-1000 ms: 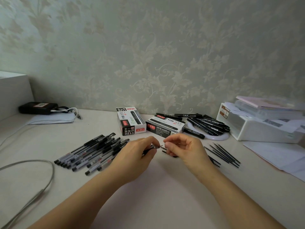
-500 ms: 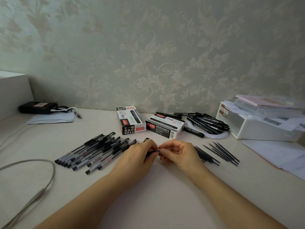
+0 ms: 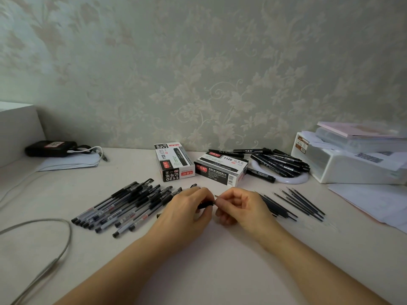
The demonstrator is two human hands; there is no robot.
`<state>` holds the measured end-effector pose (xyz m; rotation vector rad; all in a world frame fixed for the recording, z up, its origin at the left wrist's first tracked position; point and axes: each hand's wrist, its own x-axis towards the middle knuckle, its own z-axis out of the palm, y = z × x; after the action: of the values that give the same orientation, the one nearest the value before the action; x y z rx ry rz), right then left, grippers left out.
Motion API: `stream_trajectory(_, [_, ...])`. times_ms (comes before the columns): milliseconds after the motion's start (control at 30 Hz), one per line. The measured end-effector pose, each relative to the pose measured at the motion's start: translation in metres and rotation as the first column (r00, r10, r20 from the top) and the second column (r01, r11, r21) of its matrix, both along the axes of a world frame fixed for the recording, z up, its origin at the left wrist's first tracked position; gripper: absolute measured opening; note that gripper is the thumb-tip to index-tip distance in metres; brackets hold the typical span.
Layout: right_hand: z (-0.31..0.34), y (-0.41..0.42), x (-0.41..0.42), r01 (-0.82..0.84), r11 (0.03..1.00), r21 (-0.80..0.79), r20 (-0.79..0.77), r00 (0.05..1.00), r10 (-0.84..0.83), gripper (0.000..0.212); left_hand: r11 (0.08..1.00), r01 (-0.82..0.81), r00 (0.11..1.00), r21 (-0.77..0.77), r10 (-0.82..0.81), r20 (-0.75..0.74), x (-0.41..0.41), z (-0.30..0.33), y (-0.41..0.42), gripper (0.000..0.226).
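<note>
Left hand (image 3: 187, 213) is curled round a pen (image 3: 206, 204) and grips its black barrel. The pen sits low over the table (image 3: 220, 267), centre front, mostly hidden in the fist. Right hand (image 3: 242, 208) pinches the pen's tip end between thumb and forefinger, its other fingers curled. The hands nearly touch.

A pen pile (image 3: 123, 205) lies loose on the table to the left. Refills (image 3: 297, 203) are fanned out to the right.

Behind are a box (image 3: 174, 161) and a second box (image 3: 220, 169), both marked 1120. Both look closed, contents unseen. Markers (image 3: 279, 164) are heaped on a white ring (image 3: 301, 179).

At far right is a white bin (image 3: 343, 171) with papers and a clear case stacked on top. Its inside cannot be told.
</note>
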<state>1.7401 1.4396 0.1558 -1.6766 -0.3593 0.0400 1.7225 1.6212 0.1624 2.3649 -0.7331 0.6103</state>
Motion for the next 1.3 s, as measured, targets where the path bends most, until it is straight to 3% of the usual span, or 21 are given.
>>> stream_trajectory(100, [-0.0023, 0.0019, 0.0004, 0.104, 0.974, -0.199, 0.128, 0.989, -0.08, 0.038, 1.0, 0.021, 1.0, 0.001, -0.021, 0.023, -0.0008, 0.0023, -0.0036, 0.011])
stream_trajectory(200, [-0.0011, 0.0044, 0.0014, 0.138, 0.974, -0.178, 0.147, 0.983, -0.113, 0.053, 0.999, -0.049, 0.996, 0.004, 0.048, 0.075, -0.0008, 0.0031, -0.0062, 0.01])
stream_trajectory(433, [-0.0044, -0.0018, 0.0029, 0.012, 0.993, -0.117, 0.136, 0.991, 0.004, 0.003, 0.995, -0.093, 0.992, 0.029, 0.09, 0.087, -0.0021, 0.0054, -0.0039, 0.012])
stream_trajectory(633, [-0.0008, 0.004, -0.0013, 0.084, 0.981, -0.176, 0.17, 0.984, -0.054, 0.034, 0.996, -0.084, 0.994, -0.006, 0.084, 0.063, -0.0038, 0.0052, -0.0052, 0.012])
stream_trajectory(833, [-0.0009, 0.0009, -0.0018, -0.011, 0.988, -0.157, 0.147, 0.988, 0.034, 0.006, 0.995, -0.101, 0.991, -0.008, 0.101, 0.083, -0.0032, 0.0054, -0.004, 0.012])
stream_trajectory(1033, [0.0024, 0.0037, -0.0041, 0.033, 0.987, -0.157, 0.153, 0.988, -0.009, 0.033, 0.997, -0.076, 0.994, -0.008, 0.077, 0.074, -0.004, 0.005, -0.005, 0.012])
stream_trajectory(1200, [0.0002, 0.0012, -0.0031, -0.024, 0.987, -0.159, 0.144, 0.988, 0.047, 0.01, 0.996, -0.082, 0.994, -0.043, 0.084, 0.063, -0.0013, 0.0042, -0.0053, 0.011])
stream_trajectory(1300, [-0.0002, 0.0008, -0.0023, 0.003, 0.983, -0.182, 0.129, 0.991, 0.021, 0.022, 0.997, -0.066, 0.996, -0.037, 0.068, 0.054, -0.0007, 0.0039, -0.0062, 0.009])
